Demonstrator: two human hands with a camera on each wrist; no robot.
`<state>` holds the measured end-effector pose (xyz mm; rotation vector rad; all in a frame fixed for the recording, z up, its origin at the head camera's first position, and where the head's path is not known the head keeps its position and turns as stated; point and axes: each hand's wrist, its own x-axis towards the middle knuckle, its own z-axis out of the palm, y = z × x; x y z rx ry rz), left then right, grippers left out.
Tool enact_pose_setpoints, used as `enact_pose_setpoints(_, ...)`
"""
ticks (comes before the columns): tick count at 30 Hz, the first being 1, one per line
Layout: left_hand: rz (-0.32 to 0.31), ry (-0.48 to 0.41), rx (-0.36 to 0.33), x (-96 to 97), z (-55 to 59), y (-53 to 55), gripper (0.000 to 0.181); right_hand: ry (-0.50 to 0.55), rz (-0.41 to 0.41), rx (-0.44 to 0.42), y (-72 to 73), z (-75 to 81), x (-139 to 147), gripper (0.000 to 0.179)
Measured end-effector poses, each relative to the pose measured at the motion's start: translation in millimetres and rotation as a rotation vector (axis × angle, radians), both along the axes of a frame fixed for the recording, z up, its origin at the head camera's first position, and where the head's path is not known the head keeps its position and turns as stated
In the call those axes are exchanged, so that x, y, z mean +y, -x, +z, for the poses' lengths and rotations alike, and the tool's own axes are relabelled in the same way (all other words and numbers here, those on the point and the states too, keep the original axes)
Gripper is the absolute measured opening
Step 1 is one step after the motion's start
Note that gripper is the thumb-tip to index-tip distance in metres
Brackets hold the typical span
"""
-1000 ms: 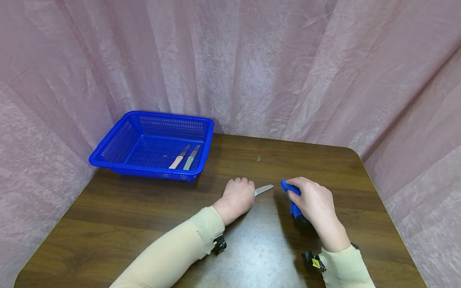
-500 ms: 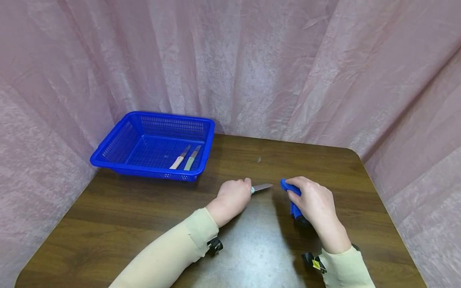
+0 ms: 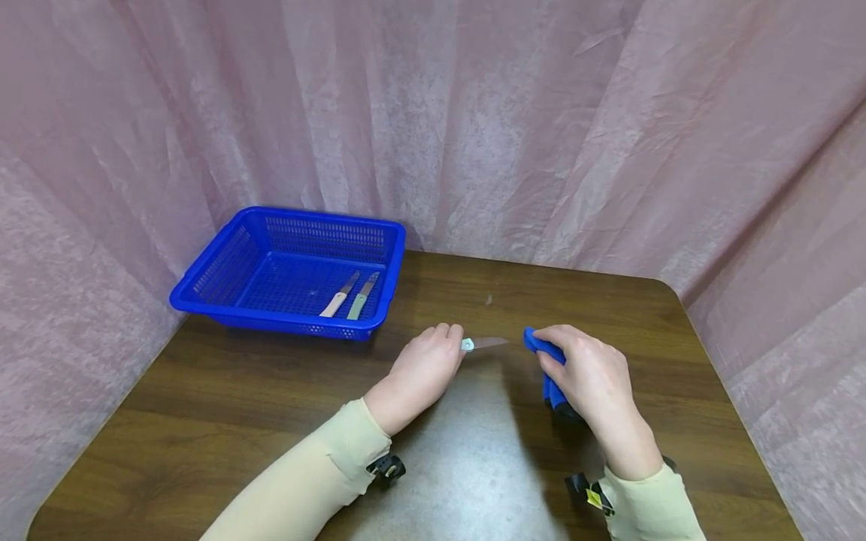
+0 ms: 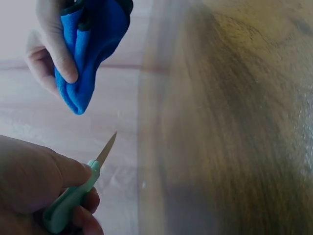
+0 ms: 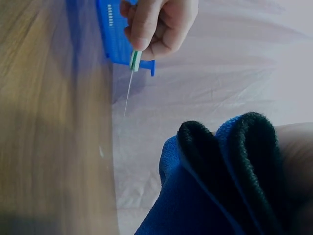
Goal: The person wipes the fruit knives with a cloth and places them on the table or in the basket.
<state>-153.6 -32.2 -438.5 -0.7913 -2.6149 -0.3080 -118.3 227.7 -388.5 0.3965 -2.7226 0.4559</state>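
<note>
Slightly nearer the blue basket (image 3: pixel 271 315) than a second ago, the mint-handled knife (image 3: pixel 477 344) is gripped by the left hand (image 3: pixel 421 366) right of that basket, while the right hand (image 3: pixel 597 377), farther right of it, pinches a folded blue cloth (image 4: pixel 100 36).

I can't read any lettering, number, brand or sign from here, neither on the table (image 3: pixel 575 297) nor on anything above it.
</note>
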Motion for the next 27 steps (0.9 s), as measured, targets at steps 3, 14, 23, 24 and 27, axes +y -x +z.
enact_pose_setpoints(3,-0.004,-0.016,0.017,-5.6,4.4,-1.3,0.023,0.002,0.007,0.006,0.6,3.0,-3.5,0.028)
enact_pose_setpoints(14,-0.032,-0.085,0.05,-19.2,12.5,-7.3,0.019,0.012,0.03,0.021,3.1,14.7,-18.9,0.028)
enact_pose_setpoints(23,-0.022,-0.113,0.048,-26.7,14.3,-11.5,0.022,0.018,0.043,0.029,4.6,20.3,-32.0,0.026)
enact_pose_setpoints(24,-0.018,-0.117,0.048,-28.0,14.6,-12.1,0.022,0.018,0.045,0.026,5.0,20.8,-33.7,0.026)
enact_pose_setpoints(27,-0.01,-0.131,0.056,-31.9,14.8,-13.0,0.021,0.021,0.049,0.017,5.8,21.9,-38.3,0.026)
